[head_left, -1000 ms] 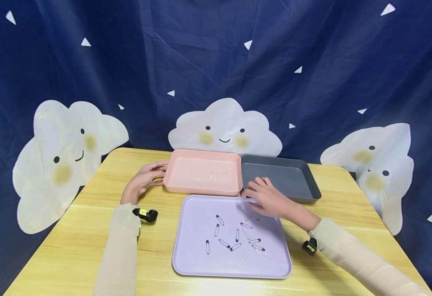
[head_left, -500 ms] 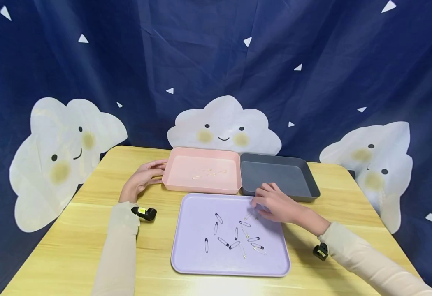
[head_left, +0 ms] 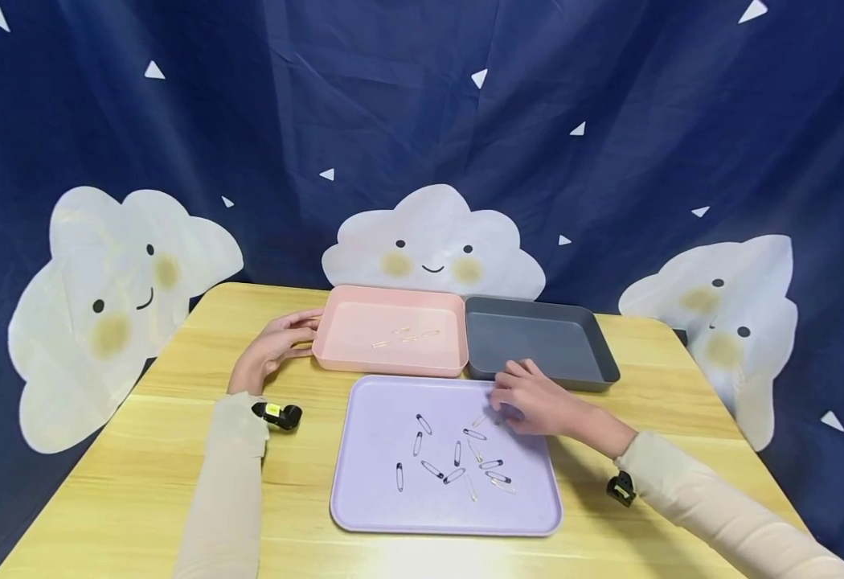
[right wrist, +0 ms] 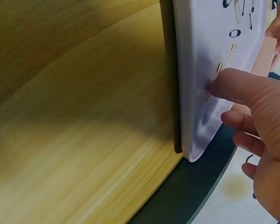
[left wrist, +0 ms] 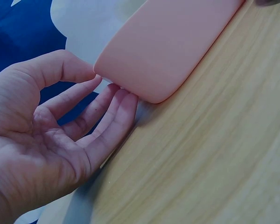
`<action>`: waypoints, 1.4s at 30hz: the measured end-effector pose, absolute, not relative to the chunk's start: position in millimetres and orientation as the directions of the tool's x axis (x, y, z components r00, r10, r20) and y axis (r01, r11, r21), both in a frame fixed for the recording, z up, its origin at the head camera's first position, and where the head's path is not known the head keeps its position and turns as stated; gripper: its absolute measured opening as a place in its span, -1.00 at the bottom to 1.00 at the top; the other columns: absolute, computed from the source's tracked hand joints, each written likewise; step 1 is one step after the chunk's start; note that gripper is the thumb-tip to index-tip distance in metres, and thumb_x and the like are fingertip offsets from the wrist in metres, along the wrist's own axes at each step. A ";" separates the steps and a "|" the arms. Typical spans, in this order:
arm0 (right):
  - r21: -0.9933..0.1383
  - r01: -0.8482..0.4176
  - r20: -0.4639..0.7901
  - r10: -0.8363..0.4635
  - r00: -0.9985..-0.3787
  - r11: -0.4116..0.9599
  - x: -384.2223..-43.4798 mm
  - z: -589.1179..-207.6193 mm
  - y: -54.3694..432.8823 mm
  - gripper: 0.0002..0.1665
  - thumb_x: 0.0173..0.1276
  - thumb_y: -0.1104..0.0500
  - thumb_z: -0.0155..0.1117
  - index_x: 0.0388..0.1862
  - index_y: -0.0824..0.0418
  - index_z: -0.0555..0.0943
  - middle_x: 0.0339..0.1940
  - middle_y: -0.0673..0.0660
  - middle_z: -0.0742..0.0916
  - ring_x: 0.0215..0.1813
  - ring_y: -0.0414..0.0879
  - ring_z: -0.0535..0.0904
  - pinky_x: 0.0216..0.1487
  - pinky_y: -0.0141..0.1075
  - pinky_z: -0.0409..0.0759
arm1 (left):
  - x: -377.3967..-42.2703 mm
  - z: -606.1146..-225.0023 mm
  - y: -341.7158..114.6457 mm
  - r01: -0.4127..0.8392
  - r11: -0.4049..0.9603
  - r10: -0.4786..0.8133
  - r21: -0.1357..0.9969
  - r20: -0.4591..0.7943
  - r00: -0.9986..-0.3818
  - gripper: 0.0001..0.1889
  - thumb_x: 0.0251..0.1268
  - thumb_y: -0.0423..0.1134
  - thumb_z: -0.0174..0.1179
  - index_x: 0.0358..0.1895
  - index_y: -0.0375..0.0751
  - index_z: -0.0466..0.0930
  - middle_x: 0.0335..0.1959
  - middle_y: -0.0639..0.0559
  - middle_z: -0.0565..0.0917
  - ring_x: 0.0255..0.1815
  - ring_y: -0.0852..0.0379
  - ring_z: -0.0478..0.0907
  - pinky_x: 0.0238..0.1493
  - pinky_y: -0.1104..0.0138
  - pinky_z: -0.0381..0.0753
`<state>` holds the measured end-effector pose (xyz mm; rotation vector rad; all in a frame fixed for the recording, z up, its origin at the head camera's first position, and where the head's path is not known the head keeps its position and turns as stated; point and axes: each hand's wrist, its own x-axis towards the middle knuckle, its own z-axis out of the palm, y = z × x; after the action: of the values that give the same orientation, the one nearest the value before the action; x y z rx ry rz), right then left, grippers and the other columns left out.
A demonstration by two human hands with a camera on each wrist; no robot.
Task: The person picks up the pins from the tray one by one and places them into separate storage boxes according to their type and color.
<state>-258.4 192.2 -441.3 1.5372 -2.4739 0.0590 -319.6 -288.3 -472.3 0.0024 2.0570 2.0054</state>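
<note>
My left hand (head_left: 273,346) is at the left end of the pink tray (head_left: 389,363). In the left wrist view, its loosely bent fingers (left wrist: 114,121) touch the tray's end wall, with the thumb side by the rim. Over the far right corner of the lilac tray (head_left: 373,507) is my right hand (head_left: 538,404). Its thumb overlaps a gold safety pin (right wrist: 219,70) on that tray; the index fingertip is hidden, so I cannot tell whether the pin is pinched. Close by lies another gold safety pin (right wrist: 231,52). Several black safety pins (head_left: 399,478) and more gold ones are scattered there.
Several gold safety pins (head_left: 409,338) lie inside the pink tray. A dark grey tray (head_left: 538,334) stands against its right side, behind the lilac tray. All three sit on a wooden table (head_left: 292,490), with a blue cloud-printed curtain (head_left: 422,104) behind.
My right hand has drawn back from between the two rear trays toward the gold pin at the lilac tray's far right. The left hand stays at the pink tray; the head view shifts slightly.
</note>
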 end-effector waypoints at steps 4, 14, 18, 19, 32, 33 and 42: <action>0.087 -0.891 0.200 -0.884 -0.422 0.446 -260.1 -441.7 190.3 -0.68 -0.12 0.24 0.54 -0.48 -0.04 0.57 -0.34 -0.10 0.56 -0.16 -0.12 0.31 -0.05 -0.15 0.27 | -319.8 -472.7 -289.2 -0.187 0.044 0.181 0.981 -0.192 -0.964 -0.37 0.49 -0.41 0.09 0.58 -0.25 0.20 0.23 -0.03 0.54 0.04 0.24 0.63 -0.03 0.38 0.69; 0.069 -0.876 0.151 -0.873 -0.463 0.477 -256.3 -439.1 186.6 -0.70 -0.09 0.29 0.52 -0.57 -0.02 0.55 -0.41 -0.13 0.50 -0.18 -0.14 0.27 -0.06 -0.17 0.24 | -320.4 -472.6 -288.7 -0.185 0.041 0.186 0.982 -0.189 -0.964 -0.37 0.50 -0.40 0.10 0.58 -0.25 0.19 0.18 0.05 0.57 0.04 0.25 0.62 -0.03 0.37 0.69; 0.067 -0.875 0.146 -0.872 -0.467 0.480 -256.4 -438.6 184.8 -0.68 -0.10 0.30 0.52 -0.62 -0.02 0.53 -0.44 -0.13 0.48 -0.19 -0.14 0.26 -0.07 -0.20 0.21 | -320.3 -471.8 -288.9 -0.181 0.041 0.190 0.983 -0.186 -0.964 -0.36 0.50 -0.38 0.11 0.59 -0.23 0.18 0.16 0.07 0.57 0.03 0.26 0.63 -0.03 0.38 0.68; 0.066 -0.875 0.146 -0.872 -0.467 0.480 -256.3 -438.5 184.3 -0.67 -0.10 0.30 0.52 -0.63 -0.02 0.52 -0.44 -0.13 0.47 -0.19 -0.14 0.26 -0.07 -0.21 0.21 | -320.2 -471.8 -289.0 -0.181 0.039 0.192 0.983 -0.186 -0.964 -0.35 0.50 -0.38 0.11 0.59 -0.23 0.17 0.16 0.08 0.57 0.02 0.27 0.63 -0.03 0.38 0.69; 0.063 -0.869 0.135 -0.867 -0.480 0.490 -256.1 -441.3 182.9 -0.71 -0.12 0.31 0.49 -0.61 -0.02 0.56 -0.44 -0.13 0.49 -0.18 -0.13 0.29 -0.07 -0.21 0.22 | -320.6 -472.0 -288.7 -0.184 0.043 0.195 0.982 -0.189 -0.963 -0.36 0.51 -0.40 0.08 0.60 -0.24 0.16 0.20 0.02 0.54 0.02 0.26 0.63 -0.03 0.39 0.69; 0.061 -0.869 0.135 -0.866 -0.481 0.492 -256.1 -441.4 182.7 -0.71 -0.12 0.31 0.49 -0.61 -0.03 0.56 -0.43 -0.13 0.50 -0.18 -0.13 0.29 -0.07 -0.21 0.22 | -320.3 -471.8 -288.7 -0.183 0.045 0.195 0.982 -0.188 -0.963 -0.36 0.51 -0.39 0.08 0.60 -0.24 0.15 0.21 0.01 0.54 0.03 0.26 0.63 -0.03 0.39 0.69; 0.058 -0.870 0.146 -0.866 -0.479 0.490 -256.4 -443.9 182.6 -0.71 -0.13 0.30 0.50 -0.60 -0.04 0.58 -0.41 -0.13 0.53 -0.17 -0.13 0.30 -0.06 -0.20 0.25 | -319.5 -471.0 -289.4 -0.183 0.041 0.198 0.982 -0.188 -0.962 -0.36 0.51 -0.39 0.08 0.59 -0.26 0.16 0.18 0.04 0.56 0.04 0.24 0.62 -0.02 0.38 0.68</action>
<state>-256.4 182.6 -443.9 1.5115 -2.5750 0.0355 -319.5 -289.4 -471.0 0.0154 2.0490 2.0031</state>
